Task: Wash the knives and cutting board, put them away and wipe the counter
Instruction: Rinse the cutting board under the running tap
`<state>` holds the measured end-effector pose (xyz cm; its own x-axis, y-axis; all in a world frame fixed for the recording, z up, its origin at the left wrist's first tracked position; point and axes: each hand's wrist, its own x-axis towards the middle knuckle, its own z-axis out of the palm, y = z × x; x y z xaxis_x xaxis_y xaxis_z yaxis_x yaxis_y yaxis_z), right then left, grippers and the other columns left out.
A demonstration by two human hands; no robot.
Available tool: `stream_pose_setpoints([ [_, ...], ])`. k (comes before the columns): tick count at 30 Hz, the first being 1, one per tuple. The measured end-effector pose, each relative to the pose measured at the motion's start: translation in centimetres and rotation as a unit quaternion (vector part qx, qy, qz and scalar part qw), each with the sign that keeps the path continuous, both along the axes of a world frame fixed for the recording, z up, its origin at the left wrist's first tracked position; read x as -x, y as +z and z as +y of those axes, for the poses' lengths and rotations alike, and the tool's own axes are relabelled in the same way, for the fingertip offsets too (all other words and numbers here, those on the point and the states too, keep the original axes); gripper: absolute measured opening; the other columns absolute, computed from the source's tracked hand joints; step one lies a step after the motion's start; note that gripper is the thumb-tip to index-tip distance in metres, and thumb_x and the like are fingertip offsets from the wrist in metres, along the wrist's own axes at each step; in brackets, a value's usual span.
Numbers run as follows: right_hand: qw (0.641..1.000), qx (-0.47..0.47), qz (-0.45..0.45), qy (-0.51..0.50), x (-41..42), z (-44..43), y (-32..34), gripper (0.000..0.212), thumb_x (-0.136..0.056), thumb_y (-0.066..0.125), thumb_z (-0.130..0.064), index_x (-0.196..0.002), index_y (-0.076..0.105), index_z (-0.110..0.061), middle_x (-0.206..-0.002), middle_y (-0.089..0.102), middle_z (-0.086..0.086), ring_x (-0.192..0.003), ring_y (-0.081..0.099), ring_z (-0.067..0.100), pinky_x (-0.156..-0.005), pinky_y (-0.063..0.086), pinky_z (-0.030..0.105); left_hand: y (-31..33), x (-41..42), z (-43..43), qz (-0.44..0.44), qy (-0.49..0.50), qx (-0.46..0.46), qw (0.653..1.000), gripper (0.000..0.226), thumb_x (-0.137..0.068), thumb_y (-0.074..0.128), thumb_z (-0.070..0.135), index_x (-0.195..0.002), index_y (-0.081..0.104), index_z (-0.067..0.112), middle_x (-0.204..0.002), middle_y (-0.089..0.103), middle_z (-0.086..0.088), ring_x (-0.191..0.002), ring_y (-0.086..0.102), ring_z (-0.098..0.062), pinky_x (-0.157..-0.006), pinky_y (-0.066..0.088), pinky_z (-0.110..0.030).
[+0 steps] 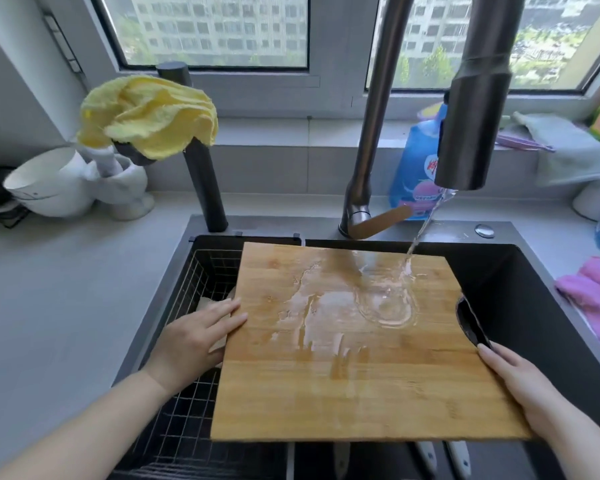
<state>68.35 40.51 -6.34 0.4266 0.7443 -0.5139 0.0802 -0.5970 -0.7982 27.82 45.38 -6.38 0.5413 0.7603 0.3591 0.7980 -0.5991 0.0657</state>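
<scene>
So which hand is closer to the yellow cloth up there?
Left. The left hand rests at the left edge of the cutting board, below the yellow cloth; the right hand is at its right edge, farther away.

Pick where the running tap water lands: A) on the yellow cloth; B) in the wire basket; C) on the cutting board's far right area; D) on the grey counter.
C: the stream from the faucet head hits the cutting board near its far right corner and spreads across the wood.

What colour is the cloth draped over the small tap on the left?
Yellow: the cloth shows clearly in the head view.
</scene>
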Motion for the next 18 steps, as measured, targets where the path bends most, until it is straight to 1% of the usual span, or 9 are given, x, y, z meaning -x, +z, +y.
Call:
stream_pose_setpoints([
  [2, 1.000, -0.004, -0.014, -0.003, 0.2, 0.0, -0.1, 0.041, -0.093, 0.052, -0.026, -0.132, 0.050, -0.012, -0.097, 0.056, 0.003, -0.085, 0.052, 0.021, -0.076, 0.038, 0.032, -0.4, 0.1, 0.0, -0.021, 0.009, 0.056, 0.998, 0.028, -0.086, 0.057, 0.039, -0.105, 0.062, 0.020, -0.112, 0.067, -0.009, -0.091, 0.069, -0.025, -0.057, 0.058, -0.030],
  [3, 1.000, -0.007, -0.018, -0.004, 0.2, 0.1, -0.2, 0.042, -0.093, 0.051, -0.027, -0.132, 0.050, -0.012, -0.102, 0.054, 0.005, -0.087, 0.051, 0.021, -0.077, 0.037, 0.031, -0.8, 0.3, 0.2, -0.029, 0.028, 0.081, 0.996, 0.046, -0.069, 0.077, 0.030, -0.110, 0.057, 0.022, -0.121, 0.061, -0.008, -0.091, 0.068, -0.027, -0.055, 0.059, -0.032],
  [5, 1.000, -0.009, -0.022, -0.001, 0.2, 0.2, -0.1, 0.041, -0.093, 0.051, -0.026, -0.131, 0.050, -0.012, -0.105, 0.052, 0.006, -0.080, 0.050, 0.017, -0.069, 0.037, 0.030, -1.6, 0.4, 0.5, -0.039, 0.059, 0.150, 0.986, 0.085, -0.044, 0.091, 0.017, -0.119, 0.051, 0.024, -0.138, 0.044, -0.003, -0.096, 0.067, -0.032, -0.054, 0.059, -0.036],
  [7, 1.000, -0.006, -0.022, 0.002, 0.2, 0.4, 0.0, 0.041, -0.093, 0.051, -0.026, -0.131, 0.050, -0.012, -0.104, 0.053, 0.006, -0.076, 0.049, 0.014, -0.063, 0.037, 0.028, -0.9, -0.1, 0.4, -0.072, 0.097, 0.174, 0.977, 0.085, -0.057, 0.085, 0.014, -0.132, 0.046, 0.024, -0.144, 0.022, 0.005, -0.116, 0.055, -0.033, -0.070, 0.058, -0.040],
  [9, 1.000, -0.001, -0.031, 0.002, 0.2, 0.5, 0.0, 0.041, -0.093, 0.051, -0.027, -0.132, 0.050, -0.013, -0.104, 0.053, 0.006, -0.080, 0.051, 0.017, -0.065, 0.038, 0.029, -0.8, -0.5, 0.3, -0.091, 0.130, 0.213, 0.964, 0.077, -0.078, 0.070, 0.015, -0.141, 0.027, 0.023, -0.141, 0.002, 0.015, -0.135, 0.033, -0.022, -0.093, 0.046, -0.034],
  [12, 0.999, 0.007, -0.039, 0.003, 0.3, 0.5, 0.0, 0.041, -0.093, 0.051, -0.028, -0.131, 0.051, -0.013, -0.105, 0.054, 0.007, -0.087, 0.052, 0.022, -0.074, 0.039, 0.032, -0.4, -1.5, 0.5, -0.175, 0.175, 0.251, 0.936, 0.067, -0.089, 0.053, 0.005, -0.144, 0.019, 0.021, -0.148, 0.000, 0.014, -0.141, 0.016, -0.017, -0.110, 0.024, -0.031],
  [13, 0.999, 0.008, -0.041, 0.005, 0.3, 0.5, 0.0, 0.041, -0.093, 0.051, -0.028, -0.131, 0.051, -0.013, -0.106, 0.055, 0.007, -0.089, 0.052, 0.023, -0.077, 0.039, 0.033, 0.0, -2.1, 0.6, -0.223, 0.212, 0.270, 0.912, 0.063, -0.091, 0.049, 0.004, -0.144, 0.020, 0.021, -0.152, 0.004, 0.009, -0.142, 0.014, -0.016, -0.112, 0.019, -0.033],
  [15, 0.999, 0.012, -0.042, 0.006, 0.3, 0.5, 0.0, 0.042, -0.093, 0.051, -0.029, -0.132, 0.050, -0.013, -0.107, 0.055, 0.007, -0.093, 0.051, 0.024, -0.082, 0.036, 0.032, 0.4, -2.8, 1.0, -0.335, 0.300, 0.330, 0.830, 0.055, -0.094, 0.044, 0.012, -0.144, 0.023, 0.019, -0.154, 0.016, -0.002, -0.140, 0.019, -0.019, -0.113, 0.019, -0.038],
  [18, 0.999, 0.013, -0.040, 0.018, 0.3, 0.3, 0.1, 0.042, -0.093, 0.050, -0.028, -0.132, 0.049, -0.013, -0.107, 0.054, 0.006, -0.092, 0.051, 0.022, -0.083, 0.035, 0.031, 1.0, -4.0, 1.4, -0.482, 0.332, 0.490, 0.646, 0.045, -0.093, 0.045, 0.036, -0.134, 0.040, 0.017, -0.132, 0.050, -0.009, -0.119, 0.048, -0.027, -0.096, 0.041, -0.045],
])
